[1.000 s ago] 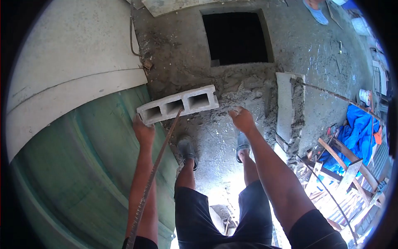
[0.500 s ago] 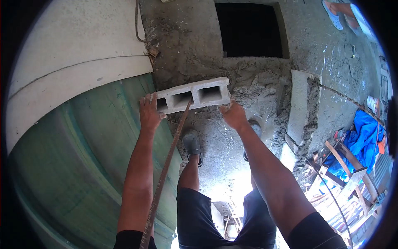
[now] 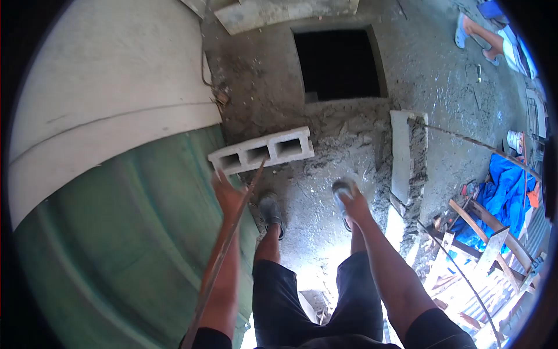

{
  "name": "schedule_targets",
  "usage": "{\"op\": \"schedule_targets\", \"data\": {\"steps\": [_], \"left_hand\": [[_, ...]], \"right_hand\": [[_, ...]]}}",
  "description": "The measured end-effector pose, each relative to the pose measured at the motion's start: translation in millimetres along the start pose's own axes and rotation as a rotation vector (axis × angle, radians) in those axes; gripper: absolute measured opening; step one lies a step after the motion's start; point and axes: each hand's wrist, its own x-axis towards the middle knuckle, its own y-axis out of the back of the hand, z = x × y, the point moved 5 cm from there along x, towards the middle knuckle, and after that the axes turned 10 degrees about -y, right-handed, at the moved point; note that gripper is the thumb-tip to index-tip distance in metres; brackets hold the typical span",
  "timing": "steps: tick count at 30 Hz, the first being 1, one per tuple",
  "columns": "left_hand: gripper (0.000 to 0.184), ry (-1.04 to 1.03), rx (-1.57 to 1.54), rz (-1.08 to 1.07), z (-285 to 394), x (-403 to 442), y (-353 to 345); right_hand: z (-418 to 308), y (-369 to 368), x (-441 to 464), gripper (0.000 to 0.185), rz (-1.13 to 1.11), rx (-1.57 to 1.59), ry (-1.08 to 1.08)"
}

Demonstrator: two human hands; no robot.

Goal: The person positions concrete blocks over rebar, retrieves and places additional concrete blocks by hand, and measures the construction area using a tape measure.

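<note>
A grey hollow concrete block (image 3: 263, 152) lies on the wet mortar floor, its row of openings facing me. My left hand (image 3: 228, 195) is just below the block's left end, blurred, with fingers and thumb apart; whether a fingertip still touches the block I cannot tell. A rusty steel bar (image 3: 232, 230) slants up in front of my left forearm, its tip overlapping the block. My right hand (image 3: 356, 203) is off the block, smeared by motion over my right shoe (image 3: 344, 189), fingers loosely apart and holding nothing.
A dark square opening (image 3: 337, 65) lies in the floor ahead. Green corrugated sheeting (image 3: 133, 232) is at left. To the right are a laid block (image 3: 401, 154), protruding rebar (image 3: 471, 139), wooden framing (image 3: 491, 250) and blue tarp (image 3: 497, 198). Another person's legs (image 3: 485, 38) show top right.
Both hands have let go of the block and drawn back toward me, the right one farther. The view has shifted, showing more floor beyond the square opening.
</note>
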Motion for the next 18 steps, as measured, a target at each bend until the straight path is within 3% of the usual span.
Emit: {"op": "schedule_targets", "data": {"steps": [2, 4, 6, 11, 12, 15, 17, 18], "left_hand": [[0.109, 0.092, -0.071, -0.015, 18, -62, 15], [0.104, 0.171, -0.165, -0.081, 30, -133, 29], [0.103, 0.357, -0.267, -0.123, 56, -210, 69], [0.100, 0.713, -0.270, -0.454, 79, -387, 144], [0.095, 0.756, -0.270, -0.507, 78, -416, 148], [0.073, 0.728, -0.473, -0.399, 102, -453, 185], [0.071, 0.756, -0.370, -0.375, 101, -468, 179], [0.070, 0.785, -0.404, -0.405, 110, -461, 199]], "right_hand": [[35, 36, -40, 0.076, 0.002, -0.137, -0.225], [70, 65, -67, 0.078, 0.002, -0.228, -0.259], [78, 93, -90, 0.076, -0.013, -0.297, -0.193], [17, 154, -118, 0.072, -0.142, -0.400, 0.025], [0, 163, -121, 0.066, -0.141, -0.425, 0.076], [-20, 171, -96, 0.051, -0.175, -0.580, 0.340], [-42, 187, -96, 0.043, -0.243, -0.550, 0.404], [-11, 179, -50, 0.037, -0.257, -0.338, 0.312]]}}
